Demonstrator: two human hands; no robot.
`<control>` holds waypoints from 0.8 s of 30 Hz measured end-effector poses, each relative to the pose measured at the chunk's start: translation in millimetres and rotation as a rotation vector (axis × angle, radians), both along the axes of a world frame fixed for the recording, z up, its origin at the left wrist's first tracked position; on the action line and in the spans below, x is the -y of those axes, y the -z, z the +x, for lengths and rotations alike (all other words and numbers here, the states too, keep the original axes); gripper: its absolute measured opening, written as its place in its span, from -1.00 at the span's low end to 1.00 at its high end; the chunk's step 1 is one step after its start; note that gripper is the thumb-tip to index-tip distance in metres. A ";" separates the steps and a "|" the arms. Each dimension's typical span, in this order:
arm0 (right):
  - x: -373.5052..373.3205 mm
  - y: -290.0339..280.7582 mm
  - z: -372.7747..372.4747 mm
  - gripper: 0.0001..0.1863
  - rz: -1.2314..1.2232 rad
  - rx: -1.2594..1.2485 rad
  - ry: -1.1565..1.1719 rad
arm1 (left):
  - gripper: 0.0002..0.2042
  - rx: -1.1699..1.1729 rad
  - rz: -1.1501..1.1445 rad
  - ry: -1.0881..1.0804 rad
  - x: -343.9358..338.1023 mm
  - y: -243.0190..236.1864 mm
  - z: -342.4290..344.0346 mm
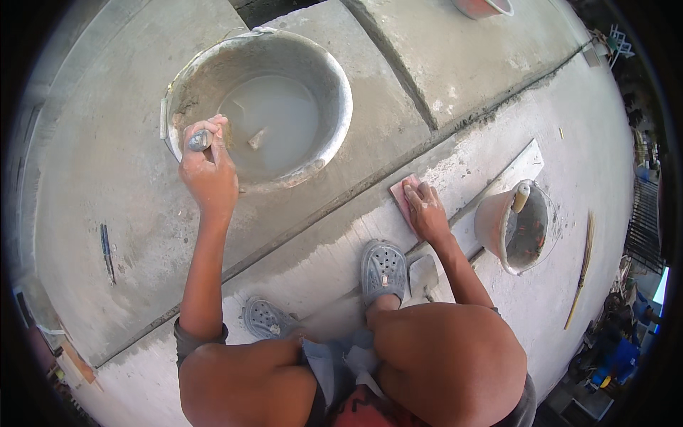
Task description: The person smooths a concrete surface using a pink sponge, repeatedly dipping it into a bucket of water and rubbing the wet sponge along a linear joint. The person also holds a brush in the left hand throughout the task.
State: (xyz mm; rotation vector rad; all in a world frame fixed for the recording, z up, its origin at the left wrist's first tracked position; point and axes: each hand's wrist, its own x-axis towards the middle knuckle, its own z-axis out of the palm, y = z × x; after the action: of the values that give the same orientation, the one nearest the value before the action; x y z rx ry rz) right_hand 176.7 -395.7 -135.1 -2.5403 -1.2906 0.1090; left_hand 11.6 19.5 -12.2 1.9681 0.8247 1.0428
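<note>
My left hand (208,167) is closed round the thick handle (201,140) of a brush, over the near-left rim of a wide bucket (340,107). The bristle end is mostly hidden behind my fingers. Cloudy grey water (281,117) fills the bucket's bottom, with a small pale chunk (256,139) in it. Down on the wet concrete, my right hand (427,213) grips a flat pink rectangular pad (400,196), fingers over its top. The pad lies near the joint between the slabs, touching the surface.
Right of my right hand, a smaller bucket (494,220) stands beside a long flat board (523,167). A trowel (424,274) lies by my right clog (384,267). A thin stick (582,270) is farther right, a dark slim tool (107,252) far left. Another bucket (480,7) is at the back.
</note>
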 end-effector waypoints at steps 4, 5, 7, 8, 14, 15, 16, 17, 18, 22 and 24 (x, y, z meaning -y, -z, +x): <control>-9.1 -94.3 -19.7 -0.63 -0.209 -0.212 0.023 | -0.91 0.036 -0.042 0.059 -2.2 -7.2 -1.7; -37.3 -99.4 -30.2 -0.65 -0.134 -0.282 0.074 | -0.93 -0.017 -0.030 0.054 -20.7 -24.1 -25.2; -32.7 -154.7 -30.7 -0.63 -0.033 -0.304 0.210 | -0.96 0.133 -0.245 0.151 -19.7 -19.9 -19.3; -32.3 -174.5 -33.8 -0.61 0.094 -0.346 0.235 | -0.97 0.251 -0.360 0.206 -20.5 -24.6 -21.1; -41.4 -232.0 -6.0 -0.58 0.287 -0.482 0.224 | -0.85 0.007 -0.410 0.302 -34.2 -74.5 -33.3; -49.1 -235.1 10.2 -0.59 0.312 -0.458 0.180 | -0.84 -0.021 -0.423 0.315 -36.5 -80.6 -31.5; -65.3 -232.0 23.3 -0.59 0.340 -0.446 0.127 | -0.82 -0.060 -0.431 0.314 -41.4 -83.4 -32.6; -85.9 -234.8 29.6 -0.60 0.355 -0.433 0.092 | -0.82 -0.079 -0.441 0.305 -43.8 -79.0 -30.0; -113.5 -237.2 33.7 -0.61 0.369 -0.420 0.055 | -0.82 -0.098 -0.449 0.295 -47.2 -75.1 -26.0; -226.4 -242.4 53.0 -0.61 0.181 -0.536 -0.060 | -0.80 -0.360 -0.439 0.215 -54.0 -84.3 -27.0; -276.8 -240.0 60.4 -0.60 0.052 -0.477 -0.173 | -0.79 -0.093 -0.416 0.127 -60.0 -78.3 -44.3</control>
State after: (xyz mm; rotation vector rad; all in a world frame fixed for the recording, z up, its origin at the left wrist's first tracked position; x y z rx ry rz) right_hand 237.1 -118.9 104.9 -2.1671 -1.2850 0.6624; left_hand -32.7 79.6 66.1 1.6955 0.8742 0.6477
